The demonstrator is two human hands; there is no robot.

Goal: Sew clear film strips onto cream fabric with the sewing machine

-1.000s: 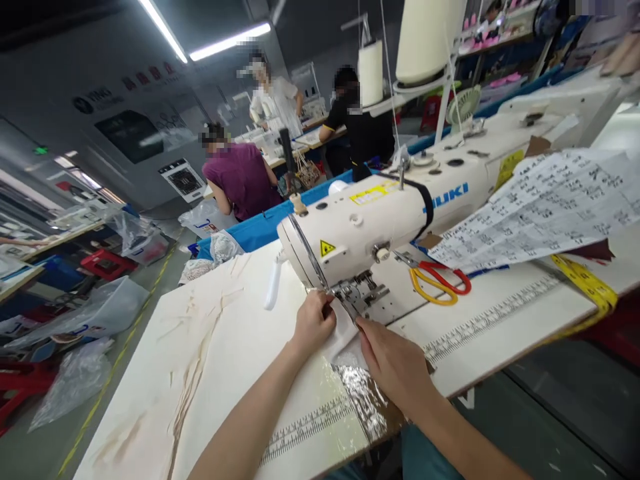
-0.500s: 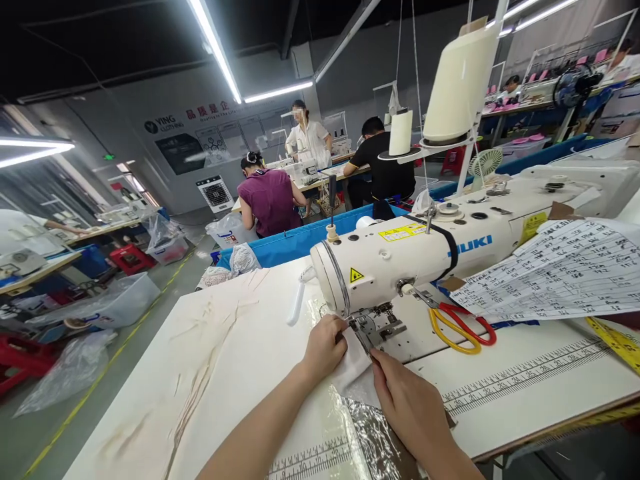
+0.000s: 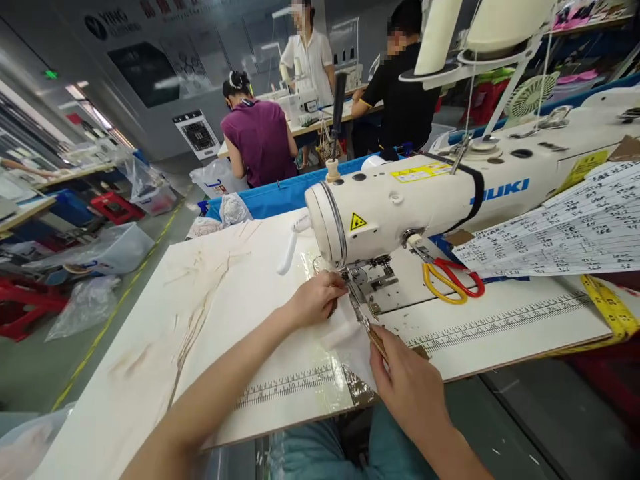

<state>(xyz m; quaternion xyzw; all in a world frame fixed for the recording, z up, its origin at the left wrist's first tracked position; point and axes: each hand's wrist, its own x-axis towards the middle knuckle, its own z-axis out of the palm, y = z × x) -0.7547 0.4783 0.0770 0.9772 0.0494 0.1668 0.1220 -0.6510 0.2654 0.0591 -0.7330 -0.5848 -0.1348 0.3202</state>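
My left hand (image 3: 316, 298) is closed, fingers curled together just left of the needle area of a white sewing machine (image 3: 380, 213). What its fingertips pinch is hidden. My right hand (image 3: 410, 373) grips a slim metal tool with a brown handle (image 3: 376, 341). The tool's shaft points up and left, toward the presser foot close to my left fingertips. A sheer white cloth (image 3: 353, 343) lies under and between my hands, partly over the table edge.
Scissors with red and yellow handles (image 3: 453, 280) hang by the machine. Handwritten paper sheets (image 3: 555, 227) stick out at right. A printed ruler (image 3: 500, 323) runs along the table (image 3: 250, 287). Pale thread scraps (image 3: 205, 307) lie at left. Several people work behind a blue cloth trough (image 3: 280, 197).
The view has tilted down and closer, so the table's front edge and my lap show. My right hand has drawn slightly back from the needle area, baring more of the metal tool.
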